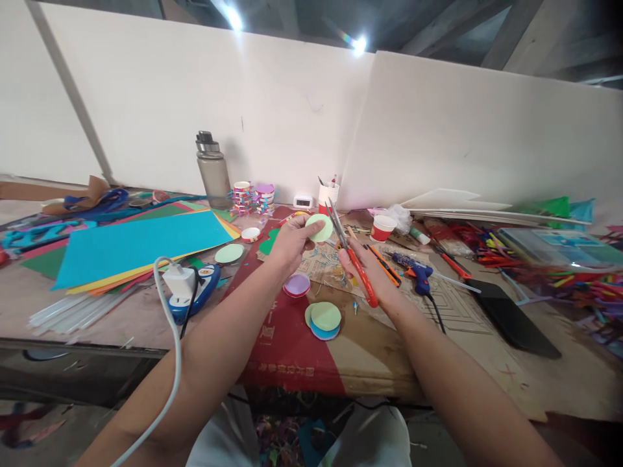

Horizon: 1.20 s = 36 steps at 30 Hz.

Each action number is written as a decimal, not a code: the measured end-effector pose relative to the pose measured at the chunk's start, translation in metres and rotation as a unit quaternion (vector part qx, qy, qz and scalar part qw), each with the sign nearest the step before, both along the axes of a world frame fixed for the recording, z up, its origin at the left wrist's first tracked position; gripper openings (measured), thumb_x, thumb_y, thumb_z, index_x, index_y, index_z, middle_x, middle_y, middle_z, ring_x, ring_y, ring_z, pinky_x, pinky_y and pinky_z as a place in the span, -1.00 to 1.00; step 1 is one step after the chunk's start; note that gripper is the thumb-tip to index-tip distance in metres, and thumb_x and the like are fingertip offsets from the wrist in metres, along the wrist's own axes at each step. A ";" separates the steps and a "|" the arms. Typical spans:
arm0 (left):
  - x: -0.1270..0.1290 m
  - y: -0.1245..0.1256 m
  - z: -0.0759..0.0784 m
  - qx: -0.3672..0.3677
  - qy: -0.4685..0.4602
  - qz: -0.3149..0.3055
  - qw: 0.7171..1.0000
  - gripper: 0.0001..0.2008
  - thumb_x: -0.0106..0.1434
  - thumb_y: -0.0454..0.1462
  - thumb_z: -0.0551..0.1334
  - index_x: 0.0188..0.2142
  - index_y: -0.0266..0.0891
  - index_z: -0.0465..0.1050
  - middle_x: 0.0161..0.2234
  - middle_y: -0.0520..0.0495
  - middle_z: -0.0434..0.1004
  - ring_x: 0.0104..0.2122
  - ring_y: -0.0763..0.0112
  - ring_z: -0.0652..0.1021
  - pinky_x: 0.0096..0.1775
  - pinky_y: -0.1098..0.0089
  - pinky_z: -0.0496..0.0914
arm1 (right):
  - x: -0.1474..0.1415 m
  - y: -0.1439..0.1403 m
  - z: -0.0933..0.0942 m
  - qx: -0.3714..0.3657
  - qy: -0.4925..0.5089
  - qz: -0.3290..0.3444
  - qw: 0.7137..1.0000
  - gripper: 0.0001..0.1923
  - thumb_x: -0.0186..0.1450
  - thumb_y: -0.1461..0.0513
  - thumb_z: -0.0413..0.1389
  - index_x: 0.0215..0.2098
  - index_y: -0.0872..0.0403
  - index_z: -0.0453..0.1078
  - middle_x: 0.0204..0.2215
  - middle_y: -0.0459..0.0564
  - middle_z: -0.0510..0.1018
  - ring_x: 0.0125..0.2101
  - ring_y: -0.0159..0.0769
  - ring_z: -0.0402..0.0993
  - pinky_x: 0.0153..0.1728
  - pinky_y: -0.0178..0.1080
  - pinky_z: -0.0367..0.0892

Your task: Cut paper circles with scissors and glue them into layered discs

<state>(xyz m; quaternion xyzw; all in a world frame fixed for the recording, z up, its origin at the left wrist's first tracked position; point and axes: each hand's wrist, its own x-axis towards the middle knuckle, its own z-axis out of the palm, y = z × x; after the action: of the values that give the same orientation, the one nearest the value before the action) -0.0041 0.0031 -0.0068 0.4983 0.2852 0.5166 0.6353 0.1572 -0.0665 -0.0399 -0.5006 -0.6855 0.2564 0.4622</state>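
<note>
Between the thumb and fingers of my left hand is a pale green paper disc, raised above the work surface. My right hand grips a pair of scissors with red handles; the blades point up and away, close to the disc's right edge. Below the hands lies a small stack of paper discs, pale green on top with blue and lilac under it. A shallow cup piece with a lilac top sits under my left wrist. Another pale green disc lies left of my left forearm.
Coloured paper sheets, a power strip with a white plug, and clear glue sticks are on the left. A bottle and pen cup stand behind. A glue gun, paper cup and black phone lie right.
</note>
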 end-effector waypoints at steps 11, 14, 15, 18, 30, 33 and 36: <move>0.002 -0.001 -0.001 0.011 0.011 0.016 1.000 -0.62 -0.15 -0.14 0.47 -0.47 -0.27 0.36 -0.51 0.05 0.46 -0.57 0.57 0.42 -0.56 0.51 0.12 | -0.001 0.002 -0.004 -0.023 0.019 0.012 0.999 -0.68 0.29 -0.06 0.10 -0.32 -0.03 0.18 -0.57 -0.19 0.20 -0.59 -0.41 0.11 -0.56 -0.29 0.11; 0.002 -0.001 -0.001 0.010 0.011 0.017 1.000 -0.63 -0.14 -0.15 0.47 -0.46 -0.27 0.37 -0.50 0.04 0.46 -0.56 0.57 0.43 -0.56 0.52 0.11 | 0.000 0.004 -0.007 -0.007 0.009 0.006 1.000 -0.68 0.28 -0.06 0.10 -0.32 -0.03 0.19 -0.54 -0.17 0.22 -0.57 -0.41 0.12 -0.57 -0.30 0.11; 0.002 -0.001 -0.002 0.009 0.010 0.017 1.000 -0.64 -0.13 -0.15 0.47 -0.46 -0.27 0.38 -0.50 0.04 0.46 -0.56 0.56 0.43 -0.56 0.52 0.11 | 0.000 0.005 -0.008 0.000 0.002 0.001 1.000 -0.68 0.28 -0.06 0.11 -0.33 -0.03 0.20 -0.53 -0.16 0.23 -0.57 -0.41 0.12 -0.57 -0.30 0.10; 0.003 -0.001 -0.002 0.008 0.010 0.017 1.000 -0.65 -0.13 -0.15 0.46 -0.45 -0.27 0.39 -0.49 0.04 0.46 -0.55 0.55 0.44 -0.55 0.51 0.13 | 0.001 0.006 -0.010 0.022 -0.005 -0.008 1.000 -0.68 0.27 -0.06 0.12 -0.34 -0.03 0.21 -0.53 -0.15 0.24 -0.56 -0.40 0.14 -0.57 -0.30 0.12; 0.002 0.001 -0.003 0.009 0.012 0.022 1.000 -0.66 -0.13 -0.16 0.47 -0.45 -0.28 0.41 -0.50 0.03 0.46 -0.55 0.56 0.42 -0.55 0.52 0.10 | -0.005 -0.001 0.003 0.023 0.006 -0.006 1.000 -0.70 0.26 -0.04 0.13 -0.35 -0.03 0.22 -0.54 -0.16 0.22 -0.56 -0.41 0.14 -0.54 -0.29 0.14; 0.002 0.001 -0.003 0.009 0.012 0.022 1.000 -0.66 -0.13 -0.16 0.46 -0.45 -0.27 0.41 -0.50 0.03 0.46 -0.56 0.57 0.41 -0.55 0.52 0.09 | -0.003 0.000 0.001 0.014 0.002 -0.008 1.000 -0.69 0.26 -0.03 0.14 -0.37 -0.03 0.20 -0.56 -0.17 0.19 -0.57 -0.41 0.11 -0.57 -0.30 0.09; 0.002 0.001 -0.003 0.009 0.016 0.020 1.000 -0.65 -0.14 -0.16 0.47 -0.44 -0.28 0.41 -0.50 0.03 0.46 -0.55 0.57 0.41 -0.54 0.52 0.10 | 0.000 0.002 -0.004 0.007 -0.016 -0.012 1.000 -0.70 0.26 -0.04 0.14 -0.35 -0.04 0.21 -0.58 -0.18 0.17 -0.59 -0.43 0.07 -0.60 -0.32 0.04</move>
<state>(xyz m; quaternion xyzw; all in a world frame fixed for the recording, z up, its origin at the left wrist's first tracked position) -0.0020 0.0044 -0.0100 0.5064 0.3005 0.5241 0.6153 0.1574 -0.0646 -0.0444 -0.5098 -0.6885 0.2381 0.4576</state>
